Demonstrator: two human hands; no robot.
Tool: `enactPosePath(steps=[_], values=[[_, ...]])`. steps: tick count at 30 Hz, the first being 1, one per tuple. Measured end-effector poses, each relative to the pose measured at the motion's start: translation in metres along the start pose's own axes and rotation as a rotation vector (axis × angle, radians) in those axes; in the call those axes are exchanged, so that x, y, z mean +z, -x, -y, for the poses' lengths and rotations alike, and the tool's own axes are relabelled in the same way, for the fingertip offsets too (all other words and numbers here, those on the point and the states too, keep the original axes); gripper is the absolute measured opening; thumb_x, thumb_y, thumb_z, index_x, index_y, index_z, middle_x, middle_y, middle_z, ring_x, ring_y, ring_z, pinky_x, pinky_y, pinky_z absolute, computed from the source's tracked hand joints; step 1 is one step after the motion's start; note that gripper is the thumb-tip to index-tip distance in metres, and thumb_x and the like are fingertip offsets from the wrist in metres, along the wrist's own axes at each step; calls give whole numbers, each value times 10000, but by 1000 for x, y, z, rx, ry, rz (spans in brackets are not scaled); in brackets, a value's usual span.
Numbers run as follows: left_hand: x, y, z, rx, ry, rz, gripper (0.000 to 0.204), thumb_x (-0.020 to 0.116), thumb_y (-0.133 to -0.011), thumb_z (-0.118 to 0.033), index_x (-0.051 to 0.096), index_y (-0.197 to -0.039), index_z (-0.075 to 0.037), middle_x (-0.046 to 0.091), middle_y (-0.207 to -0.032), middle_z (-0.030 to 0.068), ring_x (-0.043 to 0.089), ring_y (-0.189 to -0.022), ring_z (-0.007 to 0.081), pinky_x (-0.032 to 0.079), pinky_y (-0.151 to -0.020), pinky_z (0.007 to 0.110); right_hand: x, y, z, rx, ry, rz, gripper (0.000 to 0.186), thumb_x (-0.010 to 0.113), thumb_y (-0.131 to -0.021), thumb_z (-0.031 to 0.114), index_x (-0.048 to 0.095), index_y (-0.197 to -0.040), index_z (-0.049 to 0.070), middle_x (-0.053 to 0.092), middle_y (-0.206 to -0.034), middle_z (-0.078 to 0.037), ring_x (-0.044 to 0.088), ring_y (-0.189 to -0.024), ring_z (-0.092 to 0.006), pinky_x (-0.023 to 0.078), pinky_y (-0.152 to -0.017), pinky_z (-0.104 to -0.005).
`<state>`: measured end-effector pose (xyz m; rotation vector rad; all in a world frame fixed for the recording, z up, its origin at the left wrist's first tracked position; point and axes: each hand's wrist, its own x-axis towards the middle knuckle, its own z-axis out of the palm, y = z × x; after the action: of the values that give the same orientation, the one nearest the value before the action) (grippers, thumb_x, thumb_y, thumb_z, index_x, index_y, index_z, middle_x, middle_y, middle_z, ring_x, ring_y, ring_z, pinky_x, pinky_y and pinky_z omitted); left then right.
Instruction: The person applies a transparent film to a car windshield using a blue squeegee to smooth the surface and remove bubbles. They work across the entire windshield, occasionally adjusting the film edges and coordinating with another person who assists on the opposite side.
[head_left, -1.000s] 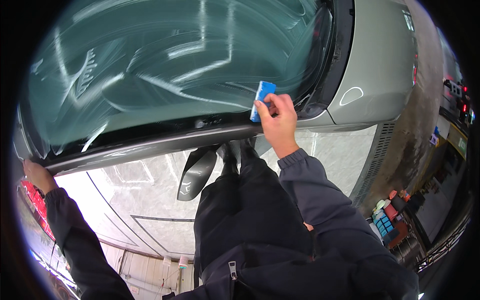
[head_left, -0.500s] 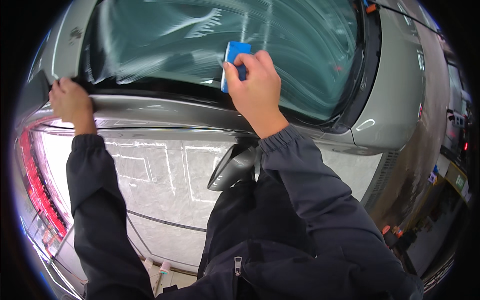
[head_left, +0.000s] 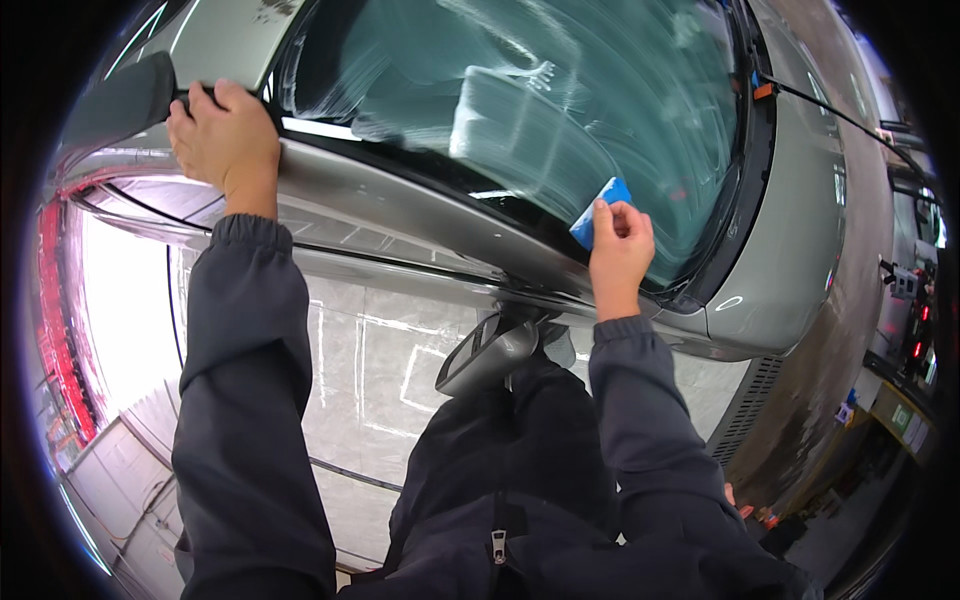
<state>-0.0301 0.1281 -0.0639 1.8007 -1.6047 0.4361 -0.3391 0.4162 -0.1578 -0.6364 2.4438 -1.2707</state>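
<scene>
Sliding lower and rightward across the soapy windshield (head_left: 560,90) since the earlier frame, the right hand (head_left: 620,245) is pinching a blue squeegee (head_left: 598,212) against the wet glass, while the left hand (head_left: 222,135) is gripping the silver car's roof edge (head_left: 400,205)
</scene>
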Motion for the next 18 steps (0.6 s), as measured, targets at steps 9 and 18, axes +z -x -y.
enactPosePath(steps=[9, 18], values=[[-2, 4, -3, -34, 27, 31, 583, 405, -1034, -497, 572, -1464, -141, 392, -1618, 172, 299, -1524, 354, 222, -1209, 550, 136, 31, 186, -845, -130, 174, 164, 737, -842, 188, 674, -844, 37, 581, -984, -167, 601, -953, -373, 536, -775, -475], [-5, 9, -6, -30, 37, 46, 602, 384, -1047, -497, 526, -1502, -129, 377, -1629, 170, 255, -1543, 340, 174, -1225, 551, 16, -43, 2, -46, 42, -158, 217, 777, -877, 211, 714, -807, 16, 562, -860, -106, 551, -711, -249, 458, -657, -413]])
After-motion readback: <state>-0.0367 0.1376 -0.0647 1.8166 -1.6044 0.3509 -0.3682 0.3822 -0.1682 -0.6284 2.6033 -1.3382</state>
